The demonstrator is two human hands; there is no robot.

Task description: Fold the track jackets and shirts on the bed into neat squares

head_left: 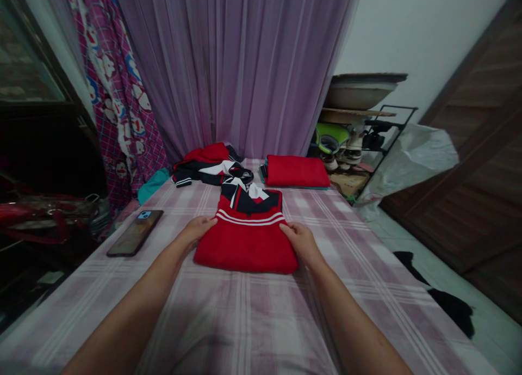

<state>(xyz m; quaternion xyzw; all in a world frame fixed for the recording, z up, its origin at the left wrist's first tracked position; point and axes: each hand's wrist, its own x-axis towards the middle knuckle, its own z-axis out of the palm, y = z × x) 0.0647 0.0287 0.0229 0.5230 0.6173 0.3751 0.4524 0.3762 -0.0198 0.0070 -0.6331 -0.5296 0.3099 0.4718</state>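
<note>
A red, navy and white jacket (pixel 247 247) lies partly folded in front of me, its red part turned over toward me and a white-striped band across it. My left hand (pixel 198 229) grips the jacket's left edge near the band, thumb on top and fingers partly hidden beneath. On the opposite edge, my right hand (pixel 299 239) pinches the cloth the same way. Behind it a second red, navy and white garment (pixel 214 165) lies loosely crumpled. To the right of that rests a neatly folded red stack (pixel 297 171) with darker and teal cloth showing under it.
A phone (pixel 136 233) lies on the checked bedsheet (pixel 253 320) at the left. Teal cloth (pixel 154 185) sits at the bed's left edge. Purple curtains (pixel 244 70) hang behind. A rack (pixel 391 152) with shoes and a basin stands at the right, beside a plastic bag (pixel 424 152).
</note>
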